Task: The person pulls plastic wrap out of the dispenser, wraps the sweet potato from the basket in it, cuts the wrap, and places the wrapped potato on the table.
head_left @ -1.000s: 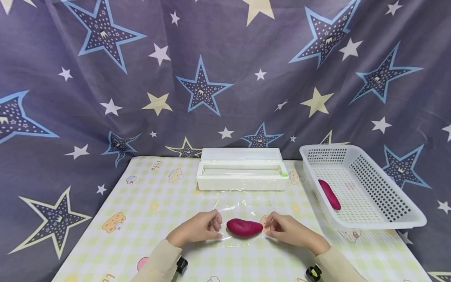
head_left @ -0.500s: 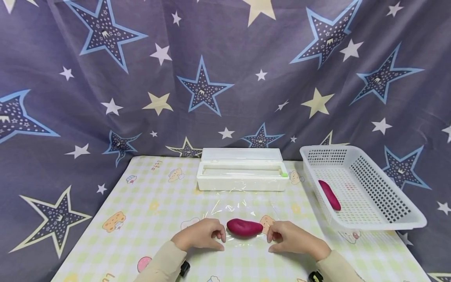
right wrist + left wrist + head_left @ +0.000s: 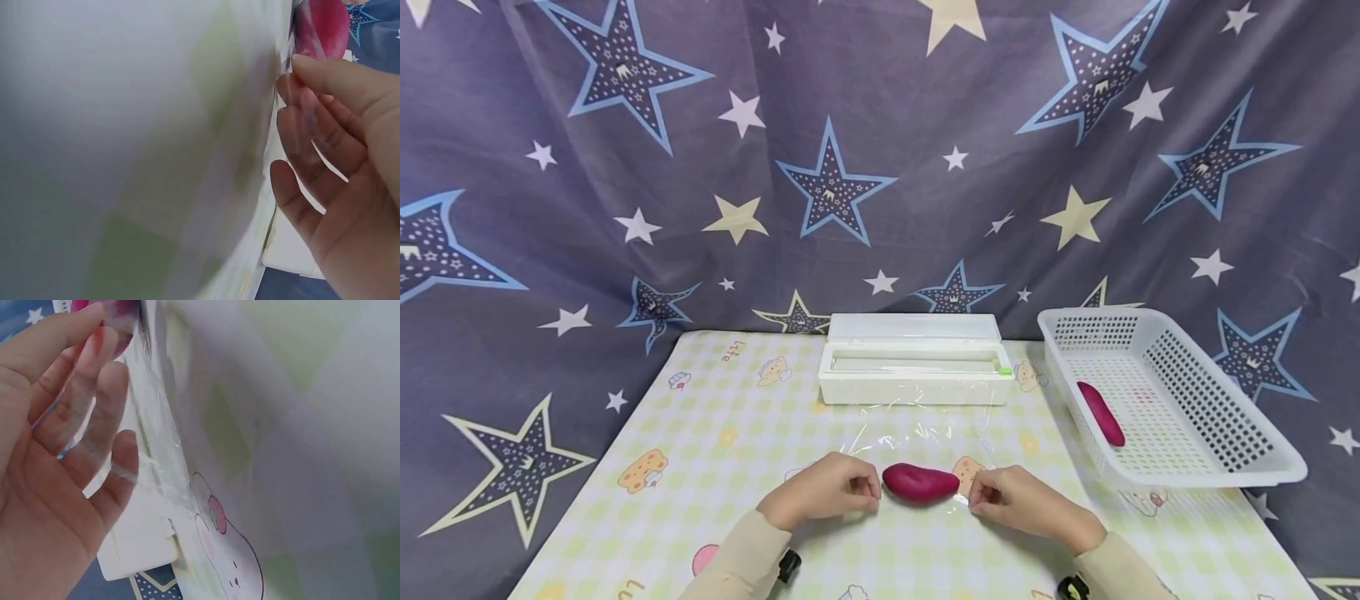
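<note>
A magenta sweet potato (image 3: 920,484) lies crosswise on a sheet of clear cling film (image 3: 917,435) spread over the table. The film runs back to a white cling film dispenser (image 3: 913,391), whose lid stands up. Left of the sweet potato, my left hand (image 3: 827,492) pinches the film's near edge between thumb and forefinger. On the other side, my right hand (image 3: 1026,504) pinches the film likewise. In the left wrist view, clear film (image 3: 147,456) shows beside the bent fingers. The right wrist view shows thumb and forefinger meeting at the film, close to the sweet potato (image 3: 322,28).
A white perforated basket (image 3: 1225,482) stands at the right, with a second magenta sweet potato (image 3: 1101,414) inside against its left wall. A checked cloth (image 3: 715,467) covers the table. Behind it hangs a star-patterned curtain (image 3: 880,83).
Both hands first came nearer the front edge with fingers apart, then thumbs and forefingers closed on the film's edge. The sweet potato, dispenser and basket have stayed put.
</note>
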Demonstrator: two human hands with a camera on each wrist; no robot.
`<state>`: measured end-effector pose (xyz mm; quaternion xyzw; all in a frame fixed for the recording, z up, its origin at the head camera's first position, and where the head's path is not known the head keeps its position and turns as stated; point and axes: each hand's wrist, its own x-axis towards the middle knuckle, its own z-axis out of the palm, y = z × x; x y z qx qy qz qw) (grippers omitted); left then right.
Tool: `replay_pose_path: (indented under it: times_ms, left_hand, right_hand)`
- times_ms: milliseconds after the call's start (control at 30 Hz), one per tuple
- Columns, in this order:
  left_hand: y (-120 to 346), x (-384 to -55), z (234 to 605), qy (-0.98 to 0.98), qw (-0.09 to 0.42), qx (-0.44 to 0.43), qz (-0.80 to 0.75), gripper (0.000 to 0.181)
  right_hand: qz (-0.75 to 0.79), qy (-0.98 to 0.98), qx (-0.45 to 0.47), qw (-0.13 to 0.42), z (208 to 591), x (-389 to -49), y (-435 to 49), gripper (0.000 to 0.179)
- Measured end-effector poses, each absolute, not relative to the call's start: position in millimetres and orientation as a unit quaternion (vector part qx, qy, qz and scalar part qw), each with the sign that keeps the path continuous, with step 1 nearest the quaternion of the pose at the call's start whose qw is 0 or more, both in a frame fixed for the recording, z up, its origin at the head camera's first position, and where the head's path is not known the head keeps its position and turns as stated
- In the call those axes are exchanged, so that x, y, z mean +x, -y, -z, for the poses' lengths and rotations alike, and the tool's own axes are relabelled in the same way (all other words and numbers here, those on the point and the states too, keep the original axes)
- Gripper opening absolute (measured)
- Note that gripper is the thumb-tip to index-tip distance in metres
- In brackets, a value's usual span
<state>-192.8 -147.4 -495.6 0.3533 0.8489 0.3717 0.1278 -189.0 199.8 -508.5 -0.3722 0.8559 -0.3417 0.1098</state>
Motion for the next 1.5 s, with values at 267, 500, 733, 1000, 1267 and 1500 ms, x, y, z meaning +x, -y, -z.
replay_pose_path:
  times_ms: [267,500,733,1000,1267,1500]
  left_hand:
    - [150,-200,497,-0.862,0.106,0.339,-0.361,0.019]
    - [148,-207,496,-0.868,0.105,0.353,-0.333,0.040]
    - [147,-210,496,-0.876,0.098,0.346,-0.322,0.038]
    - [143,-220,492,-0.877,0.086,0.341,-0.328,0.028]
    - [140,-237,494,-0.880,0.081,0.329,-0.332,0.028]
    - [138,-246,500,-0.888,0.100,0.297,-0.338,0.031]
  right_hand:
    - [0.327,-0.853,-0.396,0.094,506,-193,-203,0.034]
    - [0.331,-0.842,-0.411,0.110,502,-199,-201,0.044]
    - [0.314,-0.845,-0.426,0.078,501,-203,-199,0.035]
    - [0.317,-0.852,-0.411,0.072,499,-210,-197,0.032]
    - [0.309,-0.863,-0.397,0.056,503,-224,-196,0.031]
    - [0.298,-0.876,-0.374,0.067,507,-237,-195,0.034]
